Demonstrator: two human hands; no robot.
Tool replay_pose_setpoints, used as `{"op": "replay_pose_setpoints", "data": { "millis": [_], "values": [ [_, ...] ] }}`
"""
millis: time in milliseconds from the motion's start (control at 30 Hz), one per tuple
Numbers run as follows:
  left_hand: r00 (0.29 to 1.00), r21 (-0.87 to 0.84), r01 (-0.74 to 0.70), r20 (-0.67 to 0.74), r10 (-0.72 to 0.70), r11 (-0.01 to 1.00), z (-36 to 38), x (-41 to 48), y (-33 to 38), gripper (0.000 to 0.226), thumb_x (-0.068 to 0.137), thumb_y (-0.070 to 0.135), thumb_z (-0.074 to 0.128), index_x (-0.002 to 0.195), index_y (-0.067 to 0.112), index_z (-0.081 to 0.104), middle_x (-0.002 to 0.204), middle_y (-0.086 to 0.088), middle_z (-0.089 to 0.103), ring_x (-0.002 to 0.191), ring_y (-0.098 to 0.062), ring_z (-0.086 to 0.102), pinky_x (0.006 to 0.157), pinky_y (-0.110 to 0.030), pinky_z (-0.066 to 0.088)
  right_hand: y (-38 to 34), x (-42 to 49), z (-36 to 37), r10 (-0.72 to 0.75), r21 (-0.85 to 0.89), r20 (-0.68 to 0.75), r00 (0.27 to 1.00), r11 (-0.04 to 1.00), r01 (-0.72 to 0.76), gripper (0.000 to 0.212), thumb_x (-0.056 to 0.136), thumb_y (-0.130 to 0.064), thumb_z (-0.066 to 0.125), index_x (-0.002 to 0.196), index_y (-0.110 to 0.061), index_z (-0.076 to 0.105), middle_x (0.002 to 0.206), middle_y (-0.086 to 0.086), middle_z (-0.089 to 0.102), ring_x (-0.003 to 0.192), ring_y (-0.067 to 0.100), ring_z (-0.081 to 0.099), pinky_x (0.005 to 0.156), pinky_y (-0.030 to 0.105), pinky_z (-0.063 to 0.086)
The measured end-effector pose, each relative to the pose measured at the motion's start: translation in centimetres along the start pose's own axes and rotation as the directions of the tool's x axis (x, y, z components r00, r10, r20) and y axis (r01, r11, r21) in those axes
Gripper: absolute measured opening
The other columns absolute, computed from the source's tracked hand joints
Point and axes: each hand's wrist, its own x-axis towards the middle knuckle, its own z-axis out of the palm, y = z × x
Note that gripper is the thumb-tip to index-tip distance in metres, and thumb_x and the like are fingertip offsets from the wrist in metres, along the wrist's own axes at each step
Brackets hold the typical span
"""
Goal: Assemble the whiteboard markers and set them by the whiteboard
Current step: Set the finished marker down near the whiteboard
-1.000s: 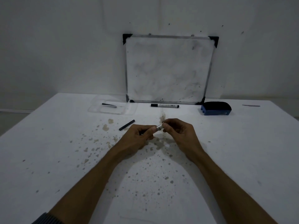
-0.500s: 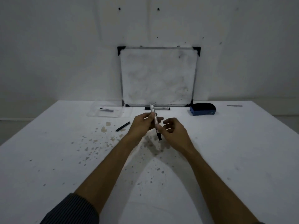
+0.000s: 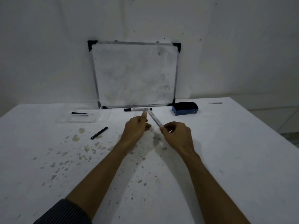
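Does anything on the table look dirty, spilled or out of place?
Yes. Brownish stains and many small specks are spattered over the white table, mostly left of the arms. A loose black marker piece lies askew beside them.

Dark pinstriped left sleeve (image 3: 64, 212); bare forearms

The table (image 3: 226, 159) is matt white, speckled with brownish stains at lower left of centre. The whiteboard (image 3: 135, 75), upper centre, looks smooth but smudged grey, in a thin metal-looking frame with black plastic corners. The tray (image 3: 103, 116), centre left, is clear glossy plastic
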Motion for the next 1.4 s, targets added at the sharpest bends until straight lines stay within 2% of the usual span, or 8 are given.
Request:
{"op": "replay_pose_setpoints", "data": {
  "millis": [100, 200, 333, 700, 867, 1067, 1233, 1400],
  "values": [
    [0.968, 0.409, -0.215, -0.031, 0.250, 0.887, -0.7, 0.3, -2.8, 0.042, 0.107, 0.049, 0.049, 0.114, 0.014, 0.071, 0.105, -0.004, 0.077, 0.098, -0.022, 0.071, 0.089, -0.034, 0.054, 1.3, 2.6, -0.7, 0.082, -0.117, -0.086, 0.993, 0.989, -0.092, 0.029, 0.085, -0.046, 0.073, 0.101, -0.022, 0.077, 0.093, -0.002, 0.078, 0.082, 0.017, 0.072, 0.074, 0.028, 0.056],
    [0.947, 0.560, -0.312, 0.125, 0.294, 0.768, -1.5, 0.9, -4.7, 0.044, 0.105, 0.037, 0.059, 0.136, 0.007, 0.064, 0.139, -0.011, 0.065, 0.132, -0.030, 0.057, 0.124, -0.042, 0.030, 2.1, 4.8, -0.5, 0.116, -0.198, -0.137, 0.984, 0.970, -0.142, 0.030, 0.087, -0.044, 0.072, 0.104, -0.020, 0.076, 0.098, 0.003, 0.078, 0.090, 0.025, 0.072, 0.077, 0.030, 0.052],
    [0.946, 0.551, -0.321, 0.139, 0.294, 0.770, -1.5, 1.5, -5.2, 0.047, 0.105, 0.041, 0.058, 0.140, 0.010, 0.059, 0.147, -0.009, 0.058, 0.139, -0.027, 0.051, 0.128, -0.041, 0.024, 2.5, 6.1, 0.7, 0.090, -0.261, -0.192, 0.977, 0.955, -0.139, 0.028, 0.087, -0.040, 0.069, 0.104, -0.019, 0.074, 0.097, 0.004, 0.077, 0.092, 0.027, 0.071, 0.088, 0.039, 0.053],
    [0.951, 0.558, -0.306, 0.153, 0.267, 0.772, -1.7, 1.3, -4.9, 0.048, 0.105, 0.043, 0.056, 0.141, 0.011, 0.058, 0.149, -0.009, 0.056, 0.138, -0.028, 0.050, 0.122, -0.045, 0.034, 2.3, 5.0, 1.5, 0.004, -0.383, -0.188, 0.982, 0.920, -0.077, 0.045, 0.090, -0.043, 0.065, 0.120, -0.009, 0.063, 0.113, 0.011, 0.067, 0.103, 0.029, 0.064, 0.089, 0.041, 0.046],
    [0.955, 0.540, -0.280, 0.240, 0.174, 0.794, -3.0, 1.1, -4.4, 0.059, 0.106, 0.050, 0.051, 0.155, 0.017, 0.047, 0.168, -0.004, 0.037, 0.155, -0.025, 0.032, 0.127, -0.040, 0.024, 1.6, 2.1, 1.3, -0.098, -0.356, -0.170, 0.981, 0.934, 0.032, 0.050, 0.087, -0.038, 0.072, 0.125, -0.008, 0.058, 0.117, 0.014, 0.061, 0.107, 0.029, 0.058, 0.092, 0.039, 0.046],
    [0.967, 0.559, -0.251, 0.102, 0.235, 0.791, -4.1, -1.6, -5.0, 0.052, 0.106, 0.041, 0.055, 0.149, 0.011, 0.052, 0.151, -0.010, 0.057, 0.136, -0.028, 0.053, 0.114, -0.036, 0.037, 0.0, -1.0, 2.3, -0.304, -0.242, 0.041, 0.952, 0.921, 0.305, 0.032, 0.091, -0.033, 0.068, 0.119, -0.017, 0.062, 0.113, 0.005, 0.062, 0.105, 0.020, 0.057, 0.095, 0.033, 0.043],
    [0.980, 0.650, -0.185, 0.070, 0.184, 0.737, -5.8, -2.7, -8.2, 0.073, 0.106, 0.056, 0.043, 0.161, 0.009, 0.035, 0.171, -0.010, 0.030, 0.159, -0.026, 0.025, 0.129, -0.040, 0.015, -1.7, -0.1, 4.7, -0.349, -0.226, 0.227, 0.909, 0.889, 0.398, 0.039, 0.094, -0.032, 0.063, 0.130, -0.017, 0.055, 0.125, 0.004, 0.057, 0.114, 0.021, 0.054, 0.100, 0.034, 0.044],
    [0.970, 0.630, -0.222, 0.069, 0.231, 0.744, -6.1, -2.6, -8.4, 0.071, 0.105, 0.057, 0.046, 0.160, 0.012, 0.038, 0.171, -0.007, 0.032, 0.159, -0.023, 0.025, 0.129, -0.039, 0.015, -3.5, 4.4, 7.5, -0.315, -0.216, 0.248, 0.916, 0.904, 0.369, 0.046, 0.097, -0.027, 0.063, 0.139, -0.012, 0.052, 0.142, 0.011, 0.052, 0.129, 0.030, 0.048, 0.110, 0.043, 0.040]
  ]
}}
